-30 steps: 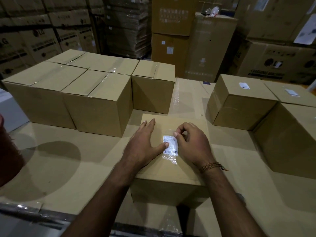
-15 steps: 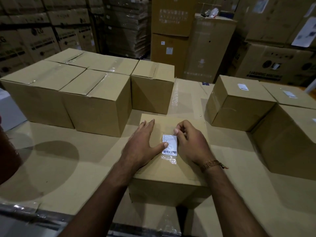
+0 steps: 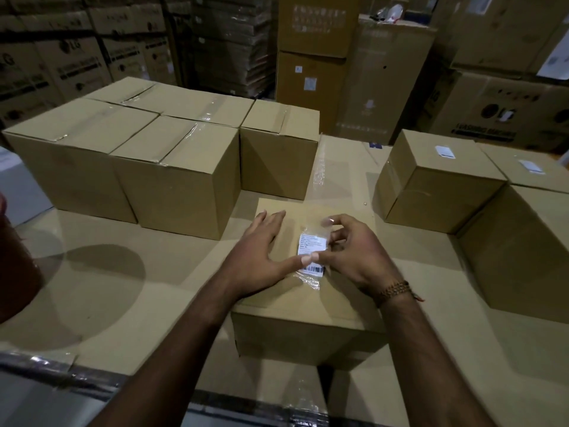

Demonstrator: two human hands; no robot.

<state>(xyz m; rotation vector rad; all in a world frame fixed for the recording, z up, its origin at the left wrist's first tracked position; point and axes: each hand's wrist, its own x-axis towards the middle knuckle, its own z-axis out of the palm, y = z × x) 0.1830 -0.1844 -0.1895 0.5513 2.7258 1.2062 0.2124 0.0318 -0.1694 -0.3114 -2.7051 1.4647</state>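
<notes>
A small sealed cardboard box (image 3: 308,303) stands in front of me on a cardboard-covered table. On its top lies a white barcode label (image 3: 311,244) under a strip of clear tape. My left hand (image 3: 261,257) lies flat on the box top, with its thumb pressing the label's left edge. My right hand (image 3: 354,257) presses its thumb onto the label beside the left thumb. Its other fingers are loosely bent and lifted above the label's right side; the index fingertip is blurred.
A block of larger taped boxes (image 3: 172,180) stands at the back left. Labelled boxes (image 3: 431,180) stand at the right, one (image 3: 517,251) close to my right arm. Tall stacks of cartons fill the background. A dark reddish object (image 3: 15,266) shows at the left edge.
My right hand has let go of the label's upper right corner; its thumb has come down onto the label next to the left thumb, and its fingers have lifted. The left hand has stayed put.
</notes>
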